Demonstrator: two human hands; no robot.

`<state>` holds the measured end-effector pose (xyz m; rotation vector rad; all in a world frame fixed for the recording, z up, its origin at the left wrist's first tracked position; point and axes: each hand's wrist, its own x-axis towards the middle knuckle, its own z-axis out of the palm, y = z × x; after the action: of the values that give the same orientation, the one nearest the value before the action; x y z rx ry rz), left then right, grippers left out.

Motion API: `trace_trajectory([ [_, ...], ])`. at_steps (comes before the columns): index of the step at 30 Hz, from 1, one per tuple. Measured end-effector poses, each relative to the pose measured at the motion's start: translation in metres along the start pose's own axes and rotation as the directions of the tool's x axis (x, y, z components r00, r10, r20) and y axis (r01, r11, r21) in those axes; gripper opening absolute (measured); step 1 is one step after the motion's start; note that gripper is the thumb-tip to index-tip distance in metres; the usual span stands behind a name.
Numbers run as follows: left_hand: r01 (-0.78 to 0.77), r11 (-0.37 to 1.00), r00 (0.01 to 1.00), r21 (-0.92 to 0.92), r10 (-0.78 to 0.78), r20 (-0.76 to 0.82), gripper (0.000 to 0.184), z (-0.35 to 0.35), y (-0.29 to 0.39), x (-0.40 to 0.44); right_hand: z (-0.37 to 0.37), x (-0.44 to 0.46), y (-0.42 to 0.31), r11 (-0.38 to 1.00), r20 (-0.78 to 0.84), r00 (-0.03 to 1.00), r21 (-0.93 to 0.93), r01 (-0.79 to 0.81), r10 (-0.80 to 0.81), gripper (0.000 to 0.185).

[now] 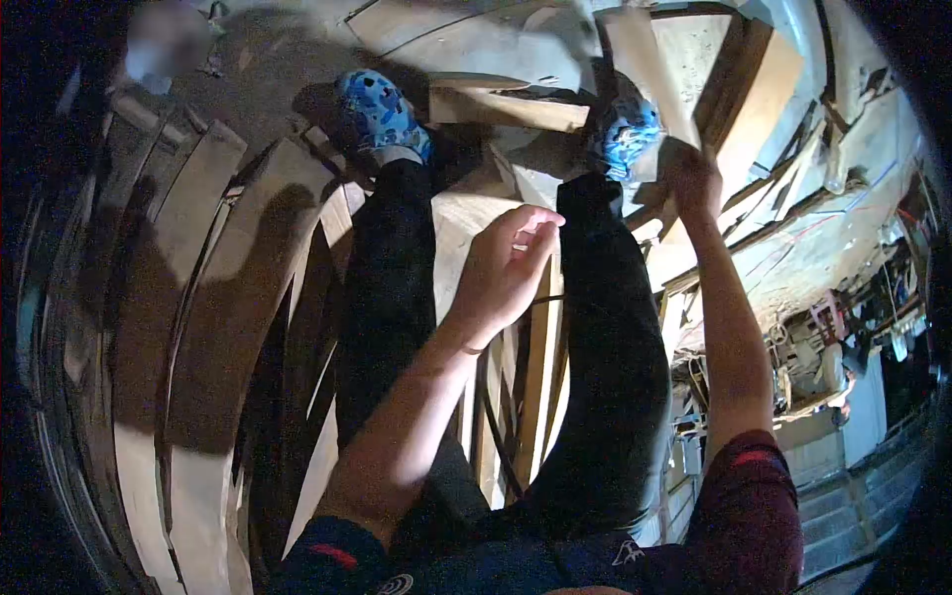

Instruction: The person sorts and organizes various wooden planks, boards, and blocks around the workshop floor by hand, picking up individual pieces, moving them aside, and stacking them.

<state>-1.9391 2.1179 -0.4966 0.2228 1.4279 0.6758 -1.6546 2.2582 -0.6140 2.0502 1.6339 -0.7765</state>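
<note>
My left hand (508, 260) is between my knees, palm partly up, with its fingers curled and the thumb against them; nothing shows in it. At the upper right, my right hand (692, 183) is in shadow at the lower end of a long pale board (650, 74), with its fingers wrapped round it. Beside that hand is my patterned blue shoe (627, 134). A thick wooden beam (759, 99) leans to the right of the board.
Long wooden planks (213, 367) lie side by side at the left. More wood pieces (511, 109) lie between my feet. A blurred person (159, 45) is at the top left. Cluttered items (813, 362) show at the far right.
</note>
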Motion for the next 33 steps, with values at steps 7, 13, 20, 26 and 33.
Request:
trace_trajectory([
  [7, 0.069, 0.998, 0.997, 0.001, -0.069, 0.038, 0.025, 0.002, -0.003, 0.0, -0.109, -0.009, 0.249, 0.712, -0.451, 0.793, -0.385, -0.587, 0.41, 0.075],
  [13, 0.119, 0.993, 0.99, 0.019, -0.12, 0.069, 0.023, -0.001, -0.019, -0.006, -0.038, 0.073, 0.11, 0.904, -0.213, 0.971, -0.428, 0.003, -0.104, 0.066],
  [20, 0.362, 0.866, 0.927, 0.345, -0.373, -0.036, 0.035, -0.029, -0.057, -0.009, 0.149, -0.015, -0.184, 0.429, 0.375, 0.447, -0.135, 0.893, -0.812, 0.061],
  [26, -0.023, 0.901, 0.998, 0.433, -0.006, 0.066, 0.027, -0.016, -0.041, -0.03, 0.226, -0.094, -0.277, 0.211, 0.547, 0.511, -0.518, 0.829, -0.663, 0.06],
  [33, 0.041, 0.982, 0.99, 0.183, -0.065, 0.124, 0.028, -0.032, 0.003, -0.031, 0.191, -0.026, -0.239, 0.128, 0.397, 0.536, -0.703, 0.699, -0.745, 0.057],
])
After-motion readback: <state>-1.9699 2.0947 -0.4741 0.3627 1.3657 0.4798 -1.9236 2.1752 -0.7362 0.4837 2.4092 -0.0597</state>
